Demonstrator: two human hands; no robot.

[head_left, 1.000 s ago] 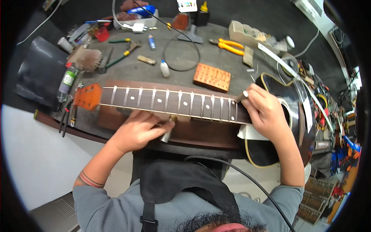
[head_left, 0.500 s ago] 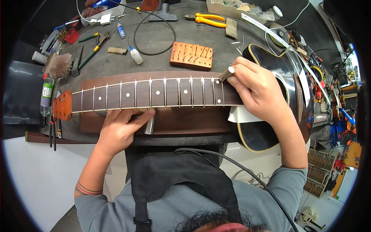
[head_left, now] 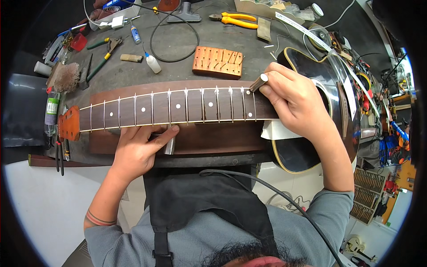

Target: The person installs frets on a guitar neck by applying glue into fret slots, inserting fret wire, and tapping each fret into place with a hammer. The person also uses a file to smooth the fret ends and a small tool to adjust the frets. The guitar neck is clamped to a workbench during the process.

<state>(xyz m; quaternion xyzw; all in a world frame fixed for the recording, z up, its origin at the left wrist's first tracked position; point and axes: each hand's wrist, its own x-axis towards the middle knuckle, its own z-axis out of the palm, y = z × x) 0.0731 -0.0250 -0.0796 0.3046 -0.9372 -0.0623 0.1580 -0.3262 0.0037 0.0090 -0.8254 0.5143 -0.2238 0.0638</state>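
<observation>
A black acoustic guitar [head_left: 291, 158] lies with its neck across the bench; the fretboard [head_left: 160, 107] has white dots, metal frets and an orange headstock [head_left: 69, 124]. My left hand [head_left: 140, 149] is curled beneath the neck, thumb on a metal cylinder [head_left: 169, 147]; some fingertips are hidden. My right hand [head_left: 293, 104] pinches a short metal rod [head_left: 259, 83] at the upper edge of the fretboard near the body. A white sheet [head_left: 273, 131] lies under the neck at the body end. A dark brown board [head_left: 231, 142] lies beneath the neck.
On the grey bench [head_left: 111, 73] are a wooden pin block [head_left: 215, 62], yellow cutters [head_left: 231, 21], green-handled pliers [head_left: 106, 53], a white dropper bottle [head_left: 152, 62], a looped black cable [head_left: 173, 60], a brush [head_left: 66, 75] and a clear bottle [head_left: 52, 111]. Tools crowd the right side.
The view has shifted, moving the bench upward and leftward in the picture. Both hands keep nearly the same places on the neck; the rod in my right hand tilts slightly differently.
</observation>
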